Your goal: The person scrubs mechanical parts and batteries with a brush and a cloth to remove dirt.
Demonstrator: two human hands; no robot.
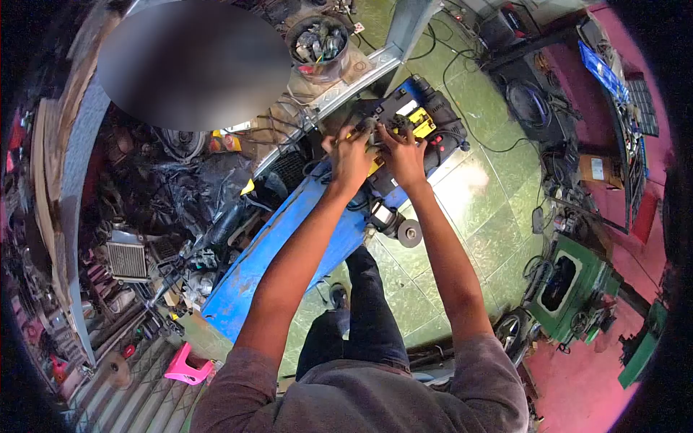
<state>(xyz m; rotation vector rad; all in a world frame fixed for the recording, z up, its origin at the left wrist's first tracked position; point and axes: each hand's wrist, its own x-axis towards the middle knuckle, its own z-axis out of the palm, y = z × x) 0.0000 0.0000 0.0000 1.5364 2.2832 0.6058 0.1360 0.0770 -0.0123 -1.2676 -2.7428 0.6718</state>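
Both my arms reach forward over a blue bench [289,242]. My left hand [351,156] has its fingers curled at a small dark part that I cannot make out clearly. Close beside it, my right hand [401,153] is bent with its fingertips at the same dark area. Just past the hands, a black case-like machine with yellow panels [449,119] rests at the bench's far end. A bench grinder's grey wheel [410,233] shows below my right forearm. Fingertips and the dark part overlap, so contact points are partly hidden.
A bucket of mixed parts [317,45] stands beyond the metal rail. Dark scrap and a radiator [127,258] crowd the left. A green machine [567,289] stands at right. Cables [498,150] cross the tiled floor. A pink plastic piece [189,366] lies lower left.
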